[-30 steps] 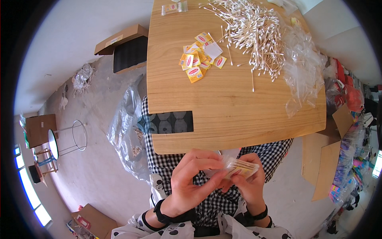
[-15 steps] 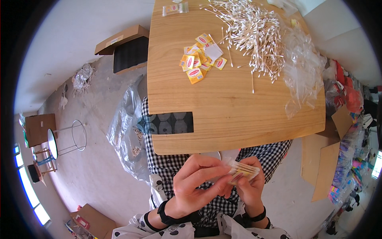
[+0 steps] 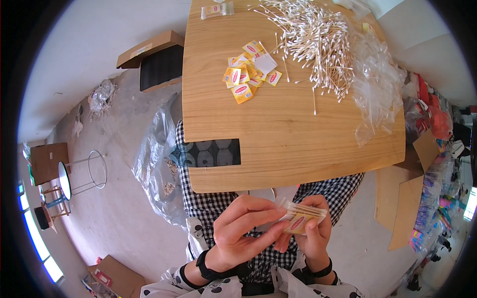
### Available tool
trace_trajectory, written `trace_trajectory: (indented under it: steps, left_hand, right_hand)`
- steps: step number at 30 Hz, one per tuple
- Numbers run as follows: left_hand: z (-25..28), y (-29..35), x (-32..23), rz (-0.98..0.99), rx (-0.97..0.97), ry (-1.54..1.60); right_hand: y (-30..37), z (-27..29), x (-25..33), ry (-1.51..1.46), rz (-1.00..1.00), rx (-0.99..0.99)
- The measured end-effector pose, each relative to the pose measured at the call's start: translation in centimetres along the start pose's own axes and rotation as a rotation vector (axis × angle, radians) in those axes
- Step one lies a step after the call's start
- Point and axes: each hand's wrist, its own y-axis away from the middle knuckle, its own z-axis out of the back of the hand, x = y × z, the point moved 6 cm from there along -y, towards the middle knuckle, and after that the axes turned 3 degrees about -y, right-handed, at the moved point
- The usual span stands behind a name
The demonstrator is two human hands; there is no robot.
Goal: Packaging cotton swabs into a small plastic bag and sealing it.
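Note:
Above my lap, just off the table's near edge, both hands grip a small clear bag of cotton swabs [image 3: 312, 212] with a yellow card inside. My left hand [image 3: 243, 226] pinches the bag's left end between thumb and fingers. Around its right end close the thumb and fingers of my right hand [image 3: 316, 236]. On the wooden table [image 3: 298, 144] lie a heap of loose cotton swabs [image 3: 318, 47] at the far right and a small pile of yellow cards [image 3: 248, 72] left of it. A filled bag of swabs [image 3: 217, 10] rests at the far left corner.
Crumpled clear plastic bags [image 3: 380, 84] cover the table's right side. A large plastic bag [image 3: 158, 164] lies on the floor at left, near an open cardboard box [image 3: 151, 52] and a round stool [image 3: 64, 180]. More cardboard [image 3: 405, 213] stands at right beside piled packages.
The bag in my hands has turned slightly, so more of its yellow card faces up. My right thumb has shifted along the bag. Both hands keep their hold.

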Motion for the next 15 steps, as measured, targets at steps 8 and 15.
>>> trace_trajectory:
  steps: [8,15]
  left_hand:
    - [-0.06,0.21,-0.15,-0.029,0.001,0.018]
    - [-0.06,0.10,-0.28,0.008,0.021,0.025]
  right_hand:
    - [0.25,0.04,0.04,-0.001,0.039,0.012]
    - [0.38,0.17,-0.03,-0.038,-0.025,0.068]
